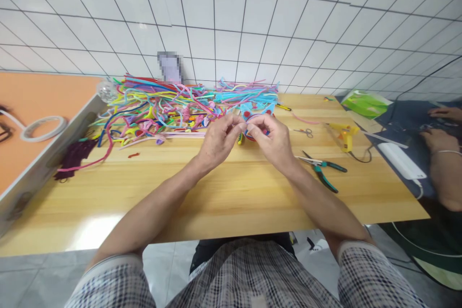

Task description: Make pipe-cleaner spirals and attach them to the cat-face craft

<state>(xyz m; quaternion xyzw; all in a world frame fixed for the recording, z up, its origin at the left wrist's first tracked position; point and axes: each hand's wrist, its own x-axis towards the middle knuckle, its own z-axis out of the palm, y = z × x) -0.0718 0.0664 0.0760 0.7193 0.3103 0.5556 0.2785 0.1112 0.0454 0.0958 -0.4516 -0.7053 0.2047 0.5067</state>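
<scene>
My left hand (224, 137) and my right hand (269, 137) meet above the table, fingertips almost touching. Each is closed in a pinch. Whatever lies between the fingertips is small and mostly hidden; a thin pale bit shows there, too blurred to name. Just behind the hands sits a light blue craft piece (257, 108) with red round spots, partly covered by my fingers. To the left spreads a tangled heap of coloured pipe cleaners (155, 110). Behind the hands lies a bundle of blue and pink pipe cleaners (247, 94).
On the right of the wooden table (231, 202) are pliers (321, 171), small scissors (306, 132), a yellow glue gun (344, 135) and a utility knife (284, 107). A tape roll (45, 128) lies on the orange surface at left. Another person's hands (438, 139) are at far right.
</scene>
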